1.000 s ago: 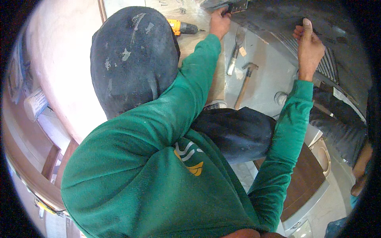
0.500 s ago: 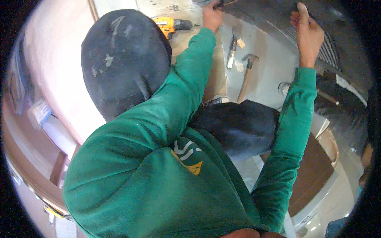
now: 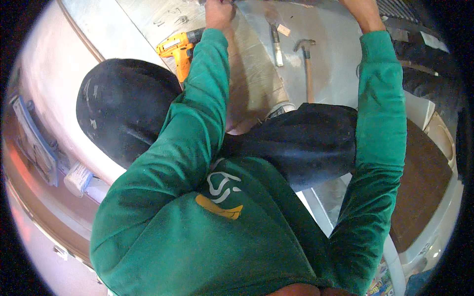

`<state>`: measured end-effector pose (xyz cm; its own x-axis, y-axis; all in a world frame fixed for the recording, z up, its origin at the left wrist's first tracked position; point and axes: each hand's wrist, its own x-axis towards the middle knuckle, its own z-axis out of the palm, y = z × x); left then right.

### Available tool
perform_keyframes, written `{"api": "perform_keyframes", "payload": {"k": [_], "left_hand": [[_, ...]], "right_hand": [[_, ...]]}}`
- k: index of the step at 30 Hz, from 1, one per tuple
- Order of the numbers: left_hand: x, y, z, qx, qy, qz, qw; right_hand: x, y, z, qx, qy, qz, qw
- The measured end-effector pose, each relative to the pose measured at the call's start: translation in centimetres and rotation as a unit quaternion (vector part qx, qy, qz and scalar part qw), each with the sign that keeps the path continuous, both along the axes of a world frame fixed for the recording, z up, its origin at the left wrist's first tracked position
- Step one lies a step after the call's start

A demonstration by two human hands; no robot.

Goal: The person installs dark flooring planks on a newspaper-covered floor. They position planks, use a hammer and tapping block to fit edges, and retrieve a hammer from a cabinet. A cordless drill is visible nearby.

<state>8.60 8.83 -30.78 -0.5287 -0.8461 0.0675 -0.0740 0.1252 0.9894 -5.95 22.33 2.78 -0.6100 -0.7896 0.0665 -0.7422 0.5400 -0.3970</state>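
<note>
My left hand [image 3: 218, 15] is at the top edge with its fingers curled round something dark that the edge cuts off. At the upper right, my right hand [image 3: 363, 12] is partly in view; its fingers lie beyond the frame. A dark panel [image 3: 402, 11] with ribbed slats shows beside it. Left of my left wrist lies a yellow and black cordless drill [image 3: 173, 47]. Between my arms are a claw hammer [image 3: 308, 74] with a wooden handle, a narrow tool [image 3: 276, 47] with a dark end and pale handle, and a small tan block [image 3: 283, 30].
Small metal pieces [image 3: 181, 20] lie beyond the drill. My dark-clothed knees [image 3: 126, 106] rise in front of me. A brown panel with a pale rim [image 3: 419, 192] stands at the right. At the left are a white roll-like object [image 3: 78, 178] and a blue-edged frame [image 3: 37, 143].
The view has shifted, and both hands now sit higher, at the top edge. My right hand's fingers have left the picture, as has most of the dark panel. The tools appear unmoved.
</note>
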Motion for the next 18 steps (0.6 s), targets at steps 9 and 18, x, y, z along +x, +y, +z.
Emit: {"api": "perform_keyframes", "payload": {"k": [9, 18], "left_hand": [[1.0, -7.7, -1.1, -0.051, -0.109, -0.333, 0.935], [1.4, -4.4, 35.7, -0.192, -0.384, -0.243, 0.87]], "right_hand": [[-6.4, 14.1, -14.9, 0.122, -0.217, -0.037, 0.968], [-11.6, 15.7, -15.6, 0.465, -0.207, 0.033, 0.86]]}}
